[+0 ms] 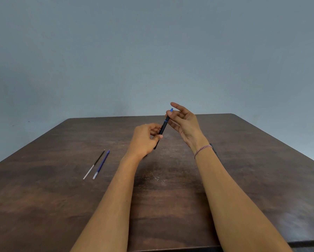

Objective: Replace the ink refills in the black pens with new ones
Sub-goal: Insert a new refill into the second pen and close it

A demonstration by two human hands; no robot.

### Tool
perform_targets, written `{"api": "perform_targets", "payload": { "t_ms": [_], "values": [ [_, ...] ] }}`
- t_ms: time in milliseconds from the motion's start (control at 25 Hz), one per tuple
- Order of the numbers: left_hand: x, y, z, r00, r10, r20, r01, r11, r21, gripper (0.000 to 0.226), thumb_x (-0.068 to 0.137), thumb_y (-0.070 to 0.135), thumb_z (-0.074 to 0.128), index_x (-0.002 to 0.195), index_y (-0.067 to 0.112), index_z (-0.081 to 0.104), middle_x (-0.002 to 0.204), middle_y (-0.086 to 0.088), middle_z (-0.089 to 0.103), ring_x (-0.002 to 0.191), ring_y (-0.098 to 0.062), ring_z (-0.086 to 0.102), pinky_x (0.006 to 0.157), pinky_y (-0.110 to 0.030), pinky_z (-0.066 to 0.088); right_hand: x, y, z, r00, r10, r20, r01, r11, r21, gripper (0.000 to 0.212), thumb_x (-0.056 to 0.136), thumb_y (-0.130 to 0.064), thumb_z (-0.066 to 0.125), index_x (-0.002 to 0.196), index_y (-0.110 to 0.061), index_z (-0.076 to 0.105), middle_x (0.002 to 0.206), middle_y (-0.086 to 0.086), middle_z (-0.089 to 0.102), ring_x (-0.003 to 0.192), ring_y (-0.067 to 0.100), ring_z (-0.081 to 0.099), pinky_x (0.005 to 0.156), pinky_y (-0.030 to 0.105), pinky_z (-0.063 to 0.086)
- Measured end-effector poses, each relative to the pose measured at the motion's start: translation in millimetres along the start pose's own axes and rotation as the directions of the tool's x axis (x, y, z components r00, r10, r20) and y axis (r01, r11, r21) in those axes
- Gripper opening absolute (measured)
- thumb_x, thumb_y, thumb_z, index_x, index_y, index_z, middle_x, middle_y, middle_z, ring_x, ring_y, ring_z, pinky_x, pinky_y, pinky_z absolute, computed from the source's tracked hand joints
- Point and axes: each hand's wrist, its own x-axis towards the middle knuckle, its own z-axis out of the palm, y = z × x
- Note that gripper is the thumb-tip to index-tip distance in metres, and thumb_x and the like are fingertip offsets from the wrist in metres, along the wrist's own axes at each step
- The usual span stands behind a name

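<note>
Pen [162,128]: slim, black, matte barrel with a blue end cap at the top and a small blue band below it; held tilted in the air between both hands, above the far middle of the table, top end leaning away and to the right.

Left hand [145,140]: closed around the lower half of the pen, thumb pressed across the barrel, fingers curled behind it; bottom tip of the pen poking out below the thumb.

Right hand [184,124]: loose and half spread, palm turned leftward; fingertips touching the pen near its blue top, remaining fingers fanned out and apart from it.

Bracelet [202,150]: thin twisted thread, red and white, wrapped round the right wrist.

Black refill [94,164]: thin straight tube, dark along the far half, clear and pale along the near half; flat on the table well to the left of the left hand.

Blue refill [101,164]: slightly thicker tube, blue ink along most of its length, clear near end; just beside the black one on its right, nearly parallel, apart from both hands.

Table [43,197]: dark brown wood grain, worn, with pale scuffs and scratches beneath the forearms; rounded far corner.

Wall [152,51]: plain, smooth, grey-blue, beyond the hands.
</note>
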Motion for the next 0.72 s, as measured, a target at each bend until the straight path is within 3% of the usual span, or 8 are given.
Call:
{"api": "perform_targets", "payload": {
  "t_ms": [240,560,720],
  "values": [
    [0.5,-0.5,-0.6,1.0,-0.005,-0.017,0.005,1.0,-0.006,0.032,0.082,0.011,0.069,0.114,0.01,0.065,0.103,-0.005,0.069,0.083,-0.005,0.057,0.082,-0.015,0.042,-0.5,-0.2,-0.3,0.993,0.029,0.112,-0.034,0.999,0.042,0.034,0.091,0.001,0.056,0.124,-0.01,0.056,0.104,0.009,0.071,0.095,0.017,0.069,0.085,0.028,0.057],
    [0.3,-0.5,1.5,0.999,-0.004,0.04,0.003,1.0,0.006,0.034,0.083,0.011,0.068,0.117,0.012,0.064,0.108,-0.004,0.069,0.087,-0.003,0.057,0.084,-0.014,0.04,0.6,-0.6,0.7,0.999,0.033,-0.006,-0.034,0.996,-0.085,0.029,0.083,0.0,0.067,0.108,-0.014,0.062,0.081,0.001,0.061,0.08,0.011,0.063,0.068,0.02,0.056],
    [0.2,-1.6,0.5,1.0,-0.005,0.012,0.005,1.0,-0.001,0.032,0.082,0.012,0.069,0.115,0.012,0.065,0.104,-0.004,0.07,0.083,-0.003,0.057,0.078,-0.009,0.039,0.5,0.4,-0.6,0.997,0.065,0.044,-0.065,0.998,-0.003,0.026,0.09,-0.006,0.06,0.116,-0.008,0.062,0.091,0.004,0.066,0.084,0.012,0.066,0.078,0.025,0.058]
  ]
}}
